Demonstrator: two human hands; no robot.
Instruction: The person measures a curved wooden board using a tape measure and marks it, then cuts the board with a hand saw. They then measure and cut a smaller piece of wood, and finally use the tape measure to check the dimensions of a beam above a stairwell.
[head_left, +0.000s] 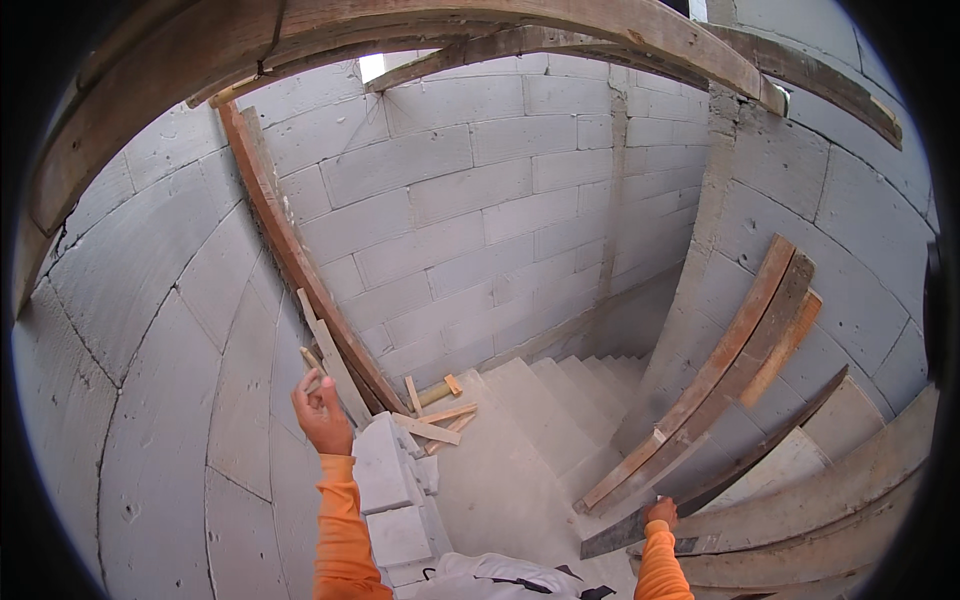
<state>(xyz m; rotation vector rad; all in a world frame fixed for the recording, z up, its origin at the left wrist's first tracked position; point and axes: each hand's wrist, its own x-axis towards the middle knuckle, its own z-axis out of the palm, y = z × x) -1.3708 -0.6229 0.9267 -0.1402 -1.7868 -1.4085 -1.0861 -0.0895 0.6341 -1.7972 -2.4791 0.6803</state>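
My left hand [325, 418] is raised beside the left block wall, fingers loosely curled with the thumb apart. The tip of a small light-coloured stick [311, 359] shows just above its fingers; I cannot tell whether they touch it. Low on the right, my right hand [662, 512] is closed beside a long dark plank [740, 470]. A small whitish bit shows at its fingertips, too small to name. Both forearms wear orange sleeves.
Concrete stairs [560, 400] descend ahead between grey block walls [440, 210]. Pale blocks [386, 470] are stacked at my left, near wood offcuts [440, 425]. Reddish timber [290, 240] leans in the left corner; boards [715, 380] lean at right. Beams [480, 18] cross overhead.
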